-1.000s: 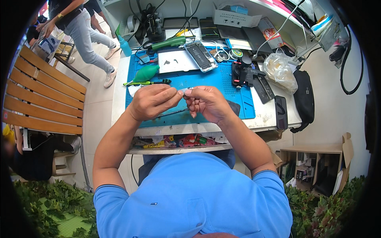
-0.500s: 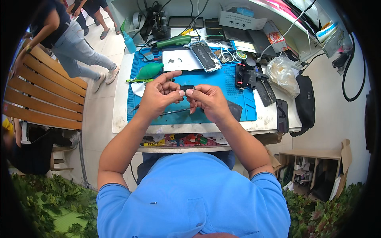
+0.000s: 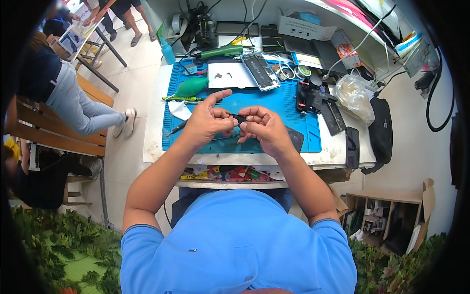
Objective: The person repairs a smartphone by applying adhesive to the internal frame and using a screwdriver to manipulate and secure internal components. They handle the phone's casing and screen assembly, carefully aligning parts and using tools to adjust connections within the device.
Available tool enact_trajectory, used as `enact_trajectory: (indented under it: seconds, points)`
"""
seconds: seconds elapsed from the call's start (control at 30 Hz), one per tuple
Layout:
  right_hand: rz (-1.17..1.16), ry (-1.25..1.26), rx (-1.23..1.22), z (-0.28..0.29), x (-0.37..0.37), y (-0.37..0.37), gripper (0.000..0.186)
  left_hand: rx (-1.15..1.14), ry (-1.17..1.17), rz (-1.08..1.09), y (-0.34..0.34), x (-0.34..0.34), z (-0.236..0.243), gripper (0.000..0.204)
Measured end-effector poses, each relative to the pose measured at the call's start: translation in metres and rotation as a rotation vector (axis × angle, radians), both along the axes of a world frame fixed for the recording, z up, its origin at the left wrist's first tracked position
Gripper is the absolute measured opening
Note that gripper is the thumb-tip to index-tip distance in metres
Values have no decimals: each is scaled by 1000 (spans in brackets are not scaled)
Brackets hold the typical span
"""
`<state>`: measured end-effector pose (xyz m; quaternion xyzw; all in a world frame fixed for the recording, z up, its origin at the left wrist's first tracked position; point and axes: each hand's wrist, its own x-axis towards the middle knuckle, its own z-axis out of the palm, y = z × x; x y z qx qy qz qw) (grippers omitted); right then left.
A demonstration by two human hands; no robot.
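Observation:
Over the blue work mat, my two hands hold a small black part between their fingertips; its exact kind is too small to make out. My left hand pinches one end with thumb and fingers, its index finger sticking out. At the other end, my right hand pinches with thumb and index finger, the other fingers curled. Beside my left wrist lies a screwdriver. A dark flat piece is partly hidden behind my right hand. Beyond the hands, an opened phone rests on a white pad with tiny dark parts.
A green air blower lies left on the mat, near a teal bottle. To the right are a black clamp holder, a plastic bag and a black pouch. A person stands beside the wooden bench.
The black part has turned and is now more covered by my fingers. My view has shifted slightly, and the standing person at left has moved nearer.

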<state>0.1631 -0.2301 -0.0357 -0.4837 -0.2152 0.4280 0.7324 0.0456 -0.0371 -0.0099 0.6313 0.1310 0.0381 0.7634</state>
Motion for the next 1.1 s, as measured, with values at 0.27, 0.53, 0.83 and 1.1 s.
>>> enact_trajectory:
  seconds: [0.27, 0.53, 0.83, 1.1]
  points:
    - [-32, -55, -24, 5, -1, 2, 42, 10, 40, -64, 4, 5, 10, 92]
    - [-72, -65, -68, 7, -4, 2, 46, -7, 68, -94, 2, 9, 7, 94]
    - [-50, -45, -133, 6, -4, 2, 47, 66, 84, -88, 6, 3, 5, 92]
    - [-114, 18, -151, 5, 4, 7, 40, 1639, -63, 336, 92, 10, 13, 78]
